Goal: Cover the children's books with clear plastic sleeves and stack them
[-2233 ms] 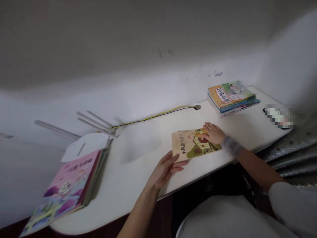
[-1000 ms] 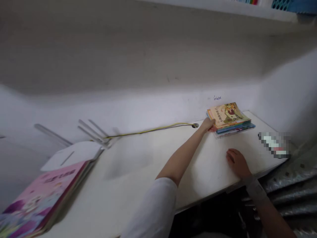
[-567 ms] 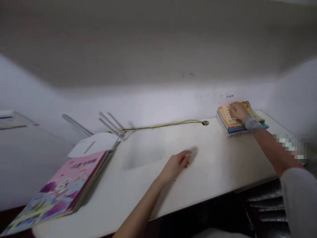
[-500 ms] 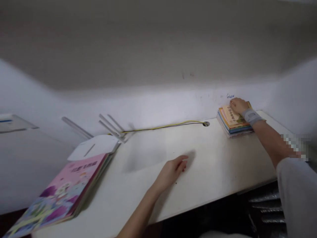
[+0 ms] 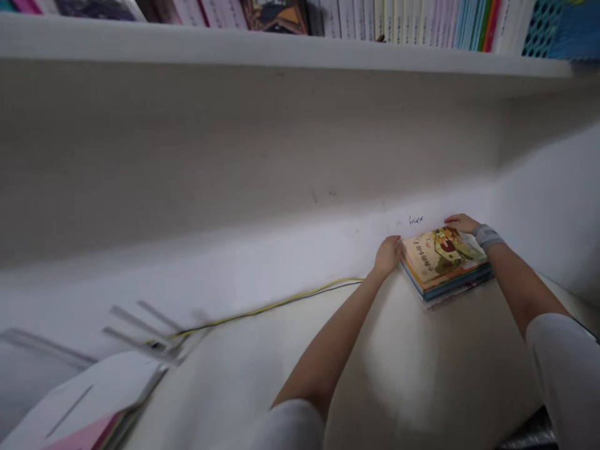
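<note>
- Cream, rectangular picture book [image 5: 443,250] with a printed house: smooth paper cover, faintly satiny.
- Stack of thin, coloured paper books [image 5: 462,287] beneath it: smooth covers.
- White, flat desk [image 5: 422,356]: smooth, with a soft sheen where light pools; its core material cannot be told.
- White, upright wall [image 5: 281,262]: matt, lightly scuffed.
- Blue, perforated basket [image 5: 544,25]: seemingly plastic.
- White, rounded device with antennas [image 5: 79,387]: smooth, matt, plastic-looking.
- Grey, broad wristband [image 5: 488,236]: soft, cloth-like, matt.
- Pale, short sleeve [image 5: 553,356]: matt cloth.
- Dark, ridged covering [image 5: 532,432]: glossy, crinkled.
</note>
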`<state>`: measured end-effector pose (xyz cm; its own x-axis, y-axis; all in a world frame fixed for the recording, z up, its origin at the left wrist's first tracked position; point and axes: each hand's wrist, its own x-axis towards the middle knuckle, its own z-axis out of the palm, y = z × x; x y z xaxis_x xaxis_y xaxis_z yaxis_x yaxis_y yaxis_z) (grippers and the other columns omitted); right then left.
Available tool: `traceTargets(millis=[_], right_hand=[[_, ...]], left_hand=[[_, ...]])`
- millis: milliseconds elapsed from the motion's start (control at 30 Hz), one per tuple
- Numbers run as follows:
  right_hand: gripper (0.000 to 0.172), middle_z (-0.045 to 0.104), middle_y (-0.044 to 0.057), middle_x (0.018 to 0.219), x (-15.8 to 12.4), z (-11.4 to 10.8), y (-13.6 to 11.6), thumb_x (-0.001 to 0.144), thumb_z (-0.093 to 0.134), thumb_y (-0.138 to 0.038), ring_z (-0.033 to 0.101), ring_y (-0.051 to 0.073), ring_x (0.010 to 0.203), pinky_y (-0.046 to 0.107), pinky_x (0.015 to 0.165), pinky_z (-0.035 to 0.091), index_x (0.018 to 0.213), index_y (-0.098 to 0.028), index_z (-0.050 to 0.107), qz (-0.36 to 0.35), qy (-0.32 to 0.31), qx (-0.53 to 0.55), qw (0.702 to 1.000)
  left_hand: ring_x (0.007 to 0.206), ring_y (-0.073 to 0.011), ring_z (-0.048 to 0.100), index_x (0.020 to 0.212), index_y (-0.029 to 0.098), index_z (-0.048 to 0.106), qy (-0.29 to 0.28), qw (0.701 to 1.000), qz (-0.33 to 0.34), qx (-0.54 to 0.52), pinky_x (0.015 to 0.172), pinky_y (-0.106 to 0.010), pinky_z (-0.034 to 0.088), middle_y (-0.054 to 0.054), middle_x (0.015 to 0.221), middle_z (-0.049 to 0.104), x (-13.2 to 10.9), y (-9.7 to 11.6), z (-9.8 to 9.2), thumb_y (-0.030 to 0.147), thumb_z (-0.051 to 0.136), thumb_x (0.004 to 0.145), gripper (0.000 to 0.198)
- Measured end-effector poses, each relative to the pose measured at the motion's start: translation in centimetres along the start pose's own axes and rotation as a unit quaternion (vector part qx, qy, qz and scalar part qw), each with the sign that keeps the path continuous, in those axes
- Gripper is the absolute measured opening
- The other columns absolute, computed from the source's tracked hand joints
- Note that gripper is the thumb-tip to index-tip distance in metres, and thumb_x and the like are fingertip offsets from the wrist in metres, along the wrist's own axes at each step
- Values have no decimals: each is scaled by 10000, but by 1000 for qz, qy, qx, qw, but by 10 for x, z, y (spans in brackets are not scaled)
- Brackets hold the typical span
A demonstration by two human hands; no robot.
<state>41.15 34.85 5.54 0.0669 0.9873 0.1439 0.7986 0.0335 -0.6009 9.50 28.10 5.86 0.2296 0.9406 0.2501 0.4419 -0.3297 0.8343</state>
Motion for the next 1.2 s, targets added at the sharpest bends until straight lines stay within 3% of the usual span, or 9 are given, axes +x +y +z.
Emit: traceTargets(millis=[167,300,433,633,767,900,1033,1100,1200], right_hand=[[345,710,146,1060,12,5,12,762,669,-269,652,212,952,377,938,477,1061,-98,694,-29,-39,72,996],[362,720,113,995,15,9,20,764,662,-284,658,195,892,363,873,513,1080,-108,675,-48,-44,117,991],[384,708,101,1044,13,15,25,815,591,-327,652,174,867,333,826,519,1145,-134,633,-52,-8,123,991],[218,696,108,882,14,51,26,808,593,-306,624,214,847,338,805,473,910,-136,684,26,54,-22,998],[312,598,201,1138,8,73,20,901,409,-258,545,295,1047,419,869,414,1072,-121,629,44,108,-142,983],[378,523,231,1243,-3,74,4,933,302,-222,424,334,1194,474,960,333,1136,-103,598,9,122,-211,970],[472,498,223,1309,-18,83,-10,936,340,-438,388,352,1247,522,1015,280,1213,-129,566,-5,106,-245,964],[633,469,240,1360,-24,93,-11,895,345,-599,380,383,1276,574,1009,282,1290,-134,516,19,74,-250,965],[765,383,236,1456,-29,101,-10,843,349,-695,334,401,1334,615,1022,265,1372,-151,445,59,27,-250,966]], left_hand=[[1028,-202,596,1202,180,558,-20,999,20,30,867,-419,523,-95,1227,572,42,-8,30,359,555,913,340],[937,-197,629,1082,161,647,-24,998,13,52,866,-369,513,-91,1065,668,56,-23,41,345,538,908,276],[856,-174,650,989,156,692,-13,997,-6,74,796,-279,511,-68,923,712,61,-34,46,270,500,881,248],[698,-179,643,868,166,678,-26,987,-74,141,682,-275,495,-49,708,680,62,-52,56,264,556,818,164],[855,-238,650,955,235,644,-19,979,-93,180,780,-336,474,-75,834,696,50,-58,63,312,508,862,183],[978,-286,631,1103,264,596,-7,976,-90,197,855,-395,444,-113,931,689,38,-57,70,382,414,923,283],[1015,-273,626,1092,269,606,-6,980,-79,185,890,-379,435,-104,931,693,37,-56,74,375,443,921,259],[1012,-266,631,1064,256,621,-5,982,-71,173,891,-376,442,-107,950,697,38,-55,73,351,434,928,250],[1010,-257,639,1098,221,619,-7,987,-50,153,884,-356,458,-120,1024,697,34,-50,68,297,436,930,260]])
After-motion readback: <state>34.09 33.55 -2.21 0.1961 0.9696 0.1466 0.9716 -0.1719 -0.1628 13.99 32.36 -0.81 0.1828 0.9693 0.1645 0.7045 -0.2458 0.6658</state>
